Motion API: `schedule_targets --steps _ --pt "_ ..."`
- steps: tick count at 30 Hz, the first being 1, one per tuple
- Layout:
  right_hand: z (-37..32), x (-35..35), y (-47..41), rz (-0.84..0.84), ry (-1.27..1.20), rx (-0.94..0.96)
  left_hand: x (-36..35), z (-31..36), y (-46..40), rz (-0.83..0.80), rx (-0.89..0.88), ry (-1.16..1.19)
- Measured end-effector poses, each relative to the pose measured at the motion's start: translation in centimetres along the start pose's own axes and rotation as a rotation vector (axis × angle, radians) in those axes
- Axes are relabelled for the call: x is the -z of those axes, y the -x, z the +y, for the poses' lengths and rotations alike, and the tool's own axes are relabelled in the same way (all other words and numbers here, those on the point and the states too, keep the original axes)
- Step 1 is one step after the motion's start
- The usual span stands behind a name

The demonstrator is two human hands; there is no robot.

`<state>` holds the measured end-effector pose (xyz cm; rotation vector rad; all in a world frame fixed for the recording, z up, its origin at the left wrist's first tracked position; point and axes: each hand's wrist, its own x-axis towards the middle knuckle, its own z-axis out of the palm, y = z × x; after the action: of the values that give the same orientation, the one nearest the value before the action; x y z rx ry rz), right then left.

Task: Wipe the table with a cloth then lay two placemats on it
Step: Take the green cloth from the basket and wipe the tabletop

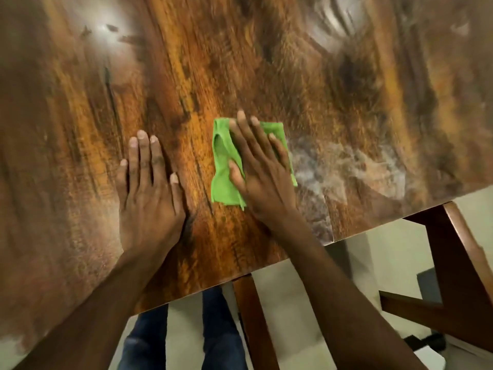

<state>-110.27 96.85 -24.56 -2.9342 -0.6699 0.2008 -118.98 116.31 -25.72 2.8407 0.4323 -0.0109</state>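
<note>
Both hands lie palm-down on the wooden bench (346,108), forearms reaching in from the near edge. The left hand (148,188) rests flat with straight, slightly spread fingers, holding nothing. The right hand (262,166) presses with extended fingers on the crumpled green cloth (222,166), which lies just right of the left hand, near the bench's front edge.
</note>
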Motion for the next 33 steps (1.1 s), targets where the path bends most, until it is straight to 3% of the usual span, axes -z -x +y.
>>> schedule_targets --steps 4,11,21,29,33 --pt "0.4 0.3 -1.7 0.002 0.011 -0.017 0.1 0.1 -0.1 0.01 0.006 -0.018" --pt "1.3 0.0 12.7 -0.15 0.018 0.004 0.1 0.2 -0.1 0.005 0.013 -0.025" --pt "4.7 0.9 -2.7 0.028 0.056 0.005 0.2 0.2 -0.1 0.004 0.007 0.008" --pt "5.7 0.8 13.5 -0.122 -0.044 -0.066 0.0 0.2 -0.1 -0.008 0.003 0.01" --pt "6.3 0.6 12.5 -0.112 -0.04 -0.054 -0.2 0.1 0.0 -0.002 -0.001 0.019"
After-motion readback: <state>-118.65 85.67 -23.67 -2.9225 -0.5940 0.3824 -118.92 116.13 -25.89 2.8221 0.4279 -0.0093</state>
